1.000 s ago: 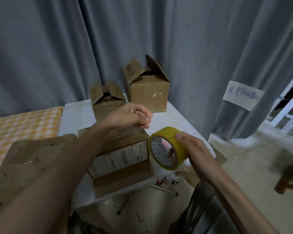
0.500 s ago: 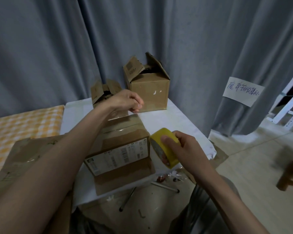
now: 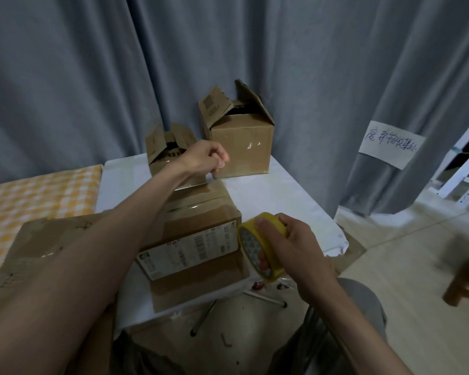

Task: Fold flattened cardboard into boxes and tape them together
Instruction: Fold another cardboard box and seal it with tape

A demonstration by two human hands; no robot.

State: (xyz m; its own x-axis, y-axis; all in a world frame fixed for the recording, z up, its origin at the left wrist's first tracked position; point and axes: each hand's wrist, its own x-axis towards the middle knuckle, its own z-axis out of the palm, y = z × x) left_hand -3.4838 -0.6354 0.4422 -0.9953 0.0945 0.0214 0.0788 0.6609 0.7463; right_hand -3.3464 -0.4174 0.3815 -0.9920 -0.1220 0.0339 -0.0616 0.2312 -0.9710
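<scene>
The cardboard box (image 3: 198,234) being taped lies on the white table (image 3: 276,196), its labelled side facing the person, a clear tape strip (image 3: 192,185) running across its top toward the far edge; the left hand (image 3: 203,161) reaches over that far edge, fingers curled, pinching the tape's end; the right hand (image 3: 290,247) grips the yellow tape roll (image 3: 260,246) just beside the box's near right corner, thumb on the rim, fingers wrapped round it; behind stand a small open box (image 3: 165,147) and a larger open box (image 3: 238,136); flattened cardboard (image 3: 38,244) lies at left; a grey curtain (image 3: 92,63) carries a handwritten paper note (image 3: 390,143).
</scene>
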